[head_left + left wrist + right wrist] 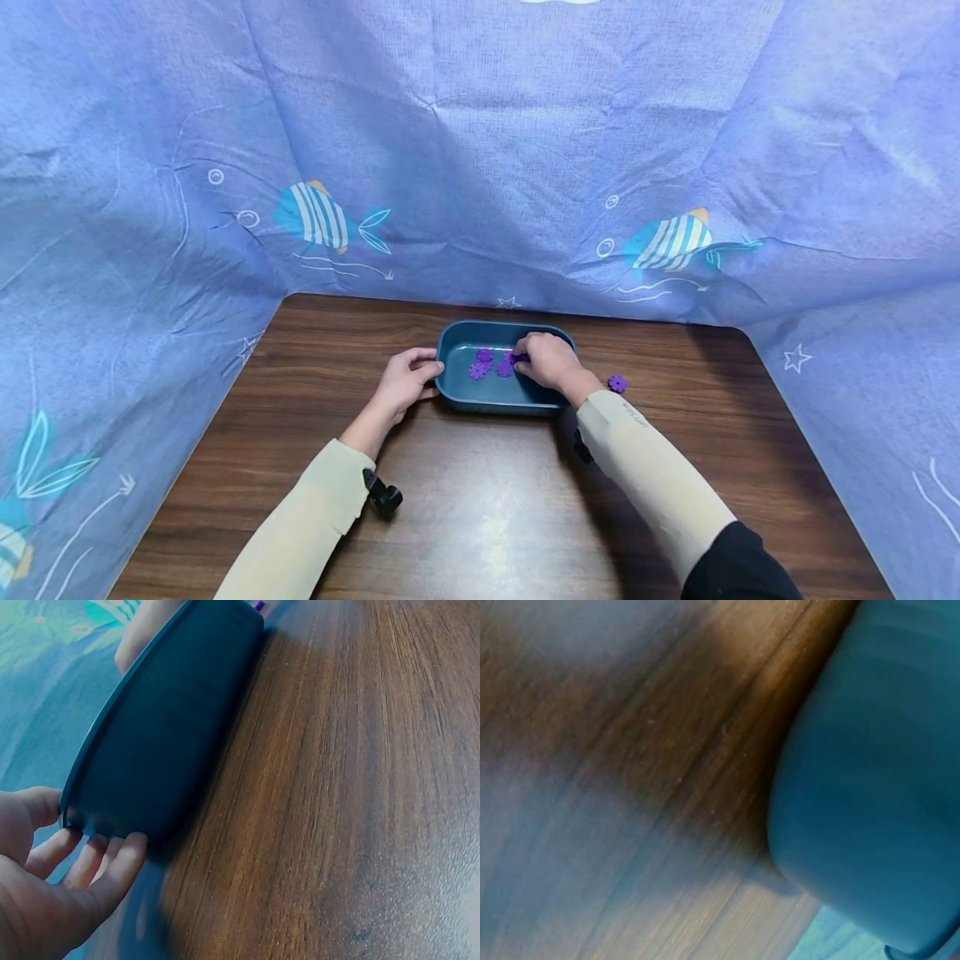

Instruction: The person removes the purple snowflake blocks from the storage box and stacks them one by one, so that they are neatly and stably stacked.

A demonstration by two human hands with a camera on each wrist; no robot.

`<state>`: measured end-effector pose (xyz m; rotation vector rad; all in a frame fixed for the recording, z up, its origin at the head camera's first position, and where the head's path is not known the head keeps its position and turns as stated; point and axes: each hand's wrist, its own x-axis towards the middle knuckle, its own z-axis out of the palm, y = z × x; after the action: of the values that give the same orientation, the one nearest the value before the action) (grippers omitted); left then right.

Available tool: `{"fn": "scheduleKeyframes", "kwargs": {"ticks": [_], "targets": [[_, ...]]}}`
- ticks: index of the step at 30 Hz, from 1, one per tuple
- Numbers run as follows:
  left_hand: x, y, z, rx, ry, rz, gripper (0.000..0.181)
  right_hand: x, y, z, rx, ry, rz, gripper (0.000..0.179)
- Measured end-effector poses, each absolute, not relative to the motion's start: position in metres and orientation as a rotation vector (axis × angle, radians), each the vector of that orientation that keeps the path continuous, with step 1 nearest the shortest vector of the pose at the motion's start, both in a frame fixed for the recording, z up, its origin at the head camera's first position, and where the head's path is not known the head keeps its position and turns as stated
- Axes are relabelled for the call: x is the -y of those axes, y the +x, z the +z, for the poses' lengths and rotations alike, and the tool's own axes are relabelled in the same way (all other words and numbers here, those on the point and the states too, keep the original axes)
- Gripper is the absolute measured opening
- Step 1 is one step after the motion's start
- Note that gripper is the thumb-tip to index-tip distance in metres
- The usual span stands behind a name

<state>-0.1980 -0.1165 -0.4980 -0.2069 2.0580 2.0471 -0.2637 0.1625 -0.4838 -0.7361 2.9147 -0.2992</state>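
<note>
A dark teal rectangular dish with rounded corners sits toward the back of the table. My left hand holds its left end, thumb at the rim and fingers against the outer wall, as the left wrist view shows closely. My right hand reaches over the dish's right side, its thumb and fingers pinching a purple notched disc low inside. Several more purple notched discs lie on the dish's floor, left of those fingertips. In the right wrist view the dish's outer wall fills the right side.
One loose purple notched disc lies on the wooden table, right of the dish and close to my right wrist. A blue cloth printed with fish hangs behind the table and along both sides.
</note>
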Motion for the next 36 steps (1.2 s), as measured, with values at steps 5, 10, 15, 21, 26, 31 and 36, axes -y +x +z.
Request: {"fn": "scheduleKeyframes", "kwargs": {"ticks": [5,10,15,21,26,31,36], "targets": [[0.115,-0.197,-0.498,-2.056,-0.212,2.042,0.042,-0.166,-0.261,-0.482,-2.896,-0.744,-0.348,0.027],[0.115,-0.195,-0.497,-2.057,-0.214,2.044,0.041,-0.168,-0.257,-0.48,-2.883,-0.785,-0.415,0.026],[0.115,-0.193,-0.495,-2.061,-0.207,2.041,0.041,-0.171,-0.254,-0.477,-2.885,-0.844,-0.523,0.025],[0.115,-0.193,-0.494,-2.064,-0.223,2.037,0.039,-0.177,-0.255,-0.472,-2.908,-0.9,-0.64,0.024],[0.115,-0.192,-0.495,-2.06,-0.232,2.031,0.039,-0.184,-0.255,-0.468,-2.935,-0.919,-0.732,0.024],[0.114,-0.192,-0.495,-2.065,-0.222,2.035,0.04,-0.193,-0.253,-0.463,-2.957,-0.891,-0.788,0.024],[0.112,-0.192,-0.494,-2.074,-0.228,2.028,0.039,-0.207,-0.251,-0.458,-2.968,-0.869,-0.833,0.026]]}}
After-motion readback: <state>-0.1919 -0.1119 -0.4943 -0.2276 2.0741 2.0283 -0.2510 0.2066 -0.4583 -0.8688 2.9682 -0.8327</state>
